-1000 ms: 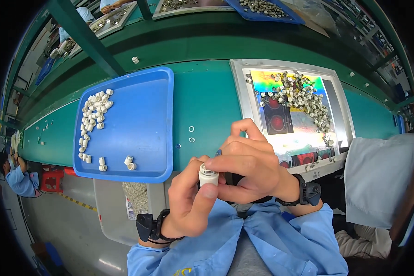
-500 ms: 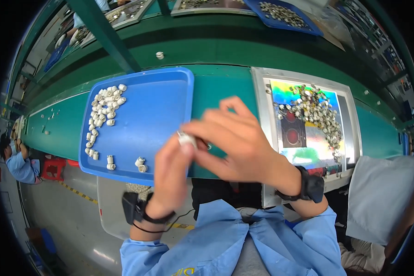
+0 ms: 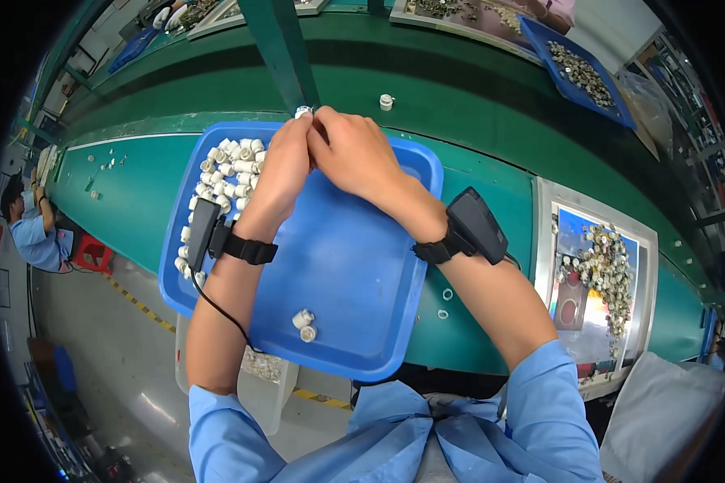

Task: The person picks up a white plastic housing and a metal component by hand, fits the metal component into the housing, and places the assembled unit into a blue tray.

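Observation:
My left hand [image 3: 287,159] and my right hand [image 3: 350,149] meet over the far rim of a blue tray [image 3: 346,249]. Between their fingertips shows a small white cylindrical part [image 3: 303,112], partly covered by the fingers. Both hands are closed, their fingers bent around it. Many similar white parts [image 3: 221,173] lie along the tray's left side, some behind my left forearm. Two more parts [image 3: 304,324] rest near the tray's front edge.
On the right, a metal-framed board [image 3: 544,241] holds a heap of small metallic pieces [image 3: 608,270]. A single white part [image 3: 387,102] stands beyond the tray. White rings [image 3: 445,295] lie right of it. A green post [image 3: 278,56] rises just past my hands. Another blue tray [image 3: 572,72] sits far right.
Both hands have moved away from my body, from the tray's near right side to its far rim, still closed on the white part. The whole view has shifted, so the tray appears farther right.

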`<state>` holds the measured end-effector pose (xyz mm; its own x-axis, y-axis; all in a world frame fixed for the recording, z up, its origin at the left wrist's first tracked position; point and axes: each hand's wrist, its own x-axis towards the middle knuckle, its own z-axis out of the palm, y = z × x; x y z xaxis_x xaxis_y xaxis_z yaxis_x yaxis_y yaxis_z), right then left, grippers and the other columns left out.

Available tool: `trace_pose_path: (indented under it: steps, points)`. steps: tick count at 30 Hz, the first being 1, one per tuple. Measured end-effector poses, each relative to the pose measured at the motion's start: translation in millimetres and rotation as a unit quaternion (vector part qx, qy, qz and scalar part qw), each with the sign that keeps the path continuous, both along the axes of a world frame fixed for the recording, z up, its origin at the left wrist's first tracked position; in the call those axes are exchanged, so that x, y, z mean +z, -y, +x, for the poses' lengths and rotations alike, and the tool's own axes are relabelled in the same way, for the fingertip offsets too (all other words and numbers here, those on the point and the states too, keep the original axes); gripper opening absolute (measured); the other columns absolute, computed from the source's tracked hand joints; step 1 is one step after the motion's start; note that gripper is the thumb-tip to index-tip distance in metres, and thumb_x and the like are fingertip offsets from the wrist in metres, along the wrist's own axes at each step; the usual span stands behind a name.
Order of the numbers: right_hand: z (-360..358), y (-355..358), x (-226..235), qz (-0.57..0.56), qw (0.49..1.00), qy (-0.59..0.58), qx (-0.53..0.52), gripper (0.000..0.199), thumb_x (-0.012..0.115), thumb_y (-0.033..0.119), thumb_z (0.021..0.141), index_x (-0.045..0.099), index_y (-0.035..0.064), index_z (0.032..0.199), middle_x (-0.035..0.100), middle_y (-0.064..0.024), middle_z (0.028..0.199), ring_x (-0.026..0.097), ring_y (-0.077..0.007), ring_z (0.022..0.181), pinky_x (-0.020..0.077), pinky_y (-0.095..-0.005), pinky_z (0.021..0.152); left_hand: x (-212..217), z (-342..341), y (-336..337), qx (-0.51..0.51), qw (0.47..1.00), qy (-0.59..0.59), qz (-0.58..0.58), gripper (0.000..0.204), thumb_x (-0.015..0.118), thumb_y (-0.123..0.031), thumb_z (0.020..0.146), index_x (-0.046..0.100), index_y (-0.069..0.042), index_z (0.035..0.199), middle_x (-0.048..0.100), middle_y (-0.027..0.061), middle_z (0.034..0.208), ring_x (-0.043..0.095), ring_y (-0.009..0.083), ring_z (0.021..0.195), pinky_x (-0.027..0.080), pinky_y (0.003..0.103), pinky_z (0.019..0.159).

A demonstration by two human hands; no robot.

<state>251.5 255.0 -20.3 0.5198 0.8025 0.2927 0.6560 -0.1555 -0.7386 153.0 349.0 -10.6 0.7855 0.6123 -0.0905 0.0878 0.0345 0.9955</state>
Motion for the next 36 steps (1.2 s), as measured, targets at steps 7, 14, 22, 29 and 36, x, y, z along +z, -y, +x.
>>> trace_pose_path:
  steps: [7, 14, 22, 29, 36]
  points:
    - [25, -19, -6, -0.019, 1.000, 0.011, 0.020, 0.023, 0.054, 0.021, 0.098, 0.060, -0.0008, 0.099, 0.070, -0.0210, 0.086, 0.067, -0.0413, 0.080, 0.0533, -0.0474, 0.073, -9, 23, -13, 0.011, 1.000, -0.027, -0.012, 0.038, 0.039, -0.032, 0.109, 0.059, -0.003, 0.095, 0.052, -0.0001, 0.078, 0.044, 0.0090, 0.068, 0.037, 0.027, 0.061]
    - [44, -22, -15, 0.010, 0.995, -0.035, 0.090, 0.022, 0.053, 0.020, 0.098, 0.060, -0.0009, 0.100, 0.070, -0.0202, 0.086, 0.068, -0.0401, 0.081, 0.0536, -0.0459, 0.073, -14, 27, -13, 0.023, 0.999, -0.036, 0.000, 0.039, 0.038, -0.032, 0.109, 0.058, -0.002, 0.094, 0.050, 0.0005, 0.075, 0.044, 0.0093, 0.066, 0.037, 0.028, 0.058]
    - [49, -23, -16, 0.012, 0.993, -0.045, 0.110, 0.023, 0.054, 0.020, 0.098, 0.062, -0.0011, 0.101, 0.071, -0.0197, 0.087, 0.068, -0.0393, 0.081, 0.0536, -0.0449, 0.071, -8, 30, -13, 0.044, 0.995, -0.077, 0.037, 0.041, 0.038, -0.033, 0.109, 0.057, -0.001, 0.091, 0.052, 0.0012, 0.073, 0.046, 0.0098, 0.064, 0.038, 0.029, 0.057]
    - [54, -20, -13, 0.008, 0.991, -0.071, 0.109, 0.024, 0.054, 0.022, 0.098, 0.063, -0.0002, 0.102, 0.072, -0.0198, 0.089, 0.068, -0.0389, 0.081, 0.0539, -0.0445, 0.072, -2, 36, -4, 0.044, 0.994, -0.085, 0.059, 0.044, 0.036, -0.034, 0.109, 0.057, -0.002, 0.088, 0.050, 0.0011, 0.069, 0.044, 0.0099, 0.057, 0.036, 0.029, 0.051]
    - [56, -18, -7, -0.021, 0.987, -0.086, 0.133, 0.030, 0.052, 0.027, 0.098, 0.066, 0.0016, 0.104, 0.073, -0.0205, 0.095, 0.069, -0.0410, 0.088, 0.0549, -0.0472, 0.080, -1, 37, 2, 0.064, 0.995, -0.076, 0.032, 0.045, 0.034, -0.035, 0.109, 0.055, -0.003, 0.085, 0.048, 0.0006, 0.067, 0.043, 0.0088, 0.054, 0.034, 0.027, 0.048]
